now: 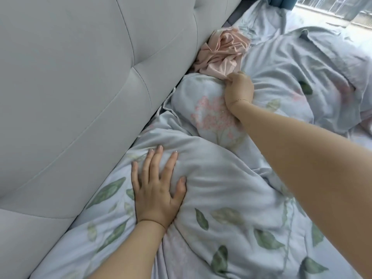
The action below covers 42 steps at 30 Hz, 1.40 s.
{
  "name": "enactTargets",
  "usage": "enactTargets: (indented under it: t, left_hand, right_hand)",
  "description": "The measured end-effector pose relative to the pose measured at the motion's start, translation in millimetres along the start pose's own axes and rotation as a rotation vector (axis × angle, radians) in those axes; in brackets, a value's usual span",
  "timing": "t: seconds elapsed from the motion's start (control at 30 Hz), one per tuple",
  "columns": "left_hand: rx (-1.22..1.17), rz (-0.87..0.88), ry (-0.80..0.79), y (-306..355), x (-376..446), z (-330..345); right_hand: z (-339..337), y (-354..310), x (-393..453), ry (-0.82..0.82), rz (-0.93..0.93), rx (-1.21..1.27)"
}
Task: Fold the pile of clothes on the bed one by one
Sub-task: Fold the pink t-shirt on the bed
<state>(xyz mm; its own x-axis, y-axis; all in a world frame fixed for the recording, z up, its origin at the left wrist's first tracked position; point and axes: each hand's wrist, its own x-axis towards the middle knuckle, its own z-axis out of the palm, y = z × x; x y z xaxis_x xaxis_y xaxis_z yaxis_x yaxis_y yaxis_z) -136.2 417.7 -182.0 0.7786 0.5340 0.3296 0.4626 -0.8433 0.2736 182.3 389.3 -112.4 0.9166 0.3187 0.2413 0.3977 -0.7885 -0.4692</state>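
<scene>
From my feed, the right hand (pixel 239 88) hides its own fingertips where they curl into the pink garment (pixel 222 52), and I can't tell what kind of clothing that crumpled heap is. Its far side sinks behind the grey headboard (pixel 80 77), which runs off the top and left edges. Both forearms are cut by the frame's bottom and right. The quilt (pixel 231 198) at far right is blurred.

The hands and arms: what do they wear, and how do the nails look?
Both forearms are bare, with no sleeves in view. The right hand has a thin gold chain bracelet at the wrist. The left hand has a thin dark band round the wrist. Its nails are short and pale. No rings show.
</scene>
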Motion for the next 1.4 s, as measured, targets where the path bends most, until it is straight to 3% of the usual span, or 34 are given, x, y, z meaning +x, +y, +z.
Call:
enactTargets:
  t: [0.3, 0.47, 0.57, 0.67, 0.73, 0.87, 1.0, 1.1, 1.23, 1.4]
  left_hand:
    - [-0.024, 0.005, 0.071, -3, 5, 4]
    - [-0.131, -0.084, -0.105, 5, -12, -16]
    - [-0.373, -0.26, -0.33, 21, -32, -50]
    - [-0.822, -0.565, -0.537, 52, -61, -114]
    - [-0.991, -0.769, -0.678, 83, -78, -165]
    - [-1.532, -1.134, -0.842, 154, -89, -274]
    - [-1.662, -1.167, -1.078, 219, -95, -353]
    - [-1.494, -1.184, -1.04, 244, -94, -395]
    - [-1.472, -0.986, -0.923, 257, -93, -459]
    - [-1.519, -0.795, -0.802, 275, -77, -538]
  right_hand:
    - [-48, 28, -87, 0.071, 0.109, 0.525]
    - [-113, 16, -235, -0.008, 0.074, 0.777]
    - [-179, 4, -303, -0.06, 0.142, 0.88]
    - [-248, -12, -343, -0.101, 0.224, 0.921]
    - [-298, -24, -362, -0.129, 0.269, 0.911]
    - [-394, -52, -406, -0.168, 0.159, 0.83]
    - [-476, -83, -458, -0.214, 0.096, 0.743]
    - [-531, -98, -480, -0.18, 0.135, 0.701]
    - [-600, -104, -494, -0.067, 0.366, 0.79]
    - [-660, -107, -489, -0.202, 0.715, 1.086]
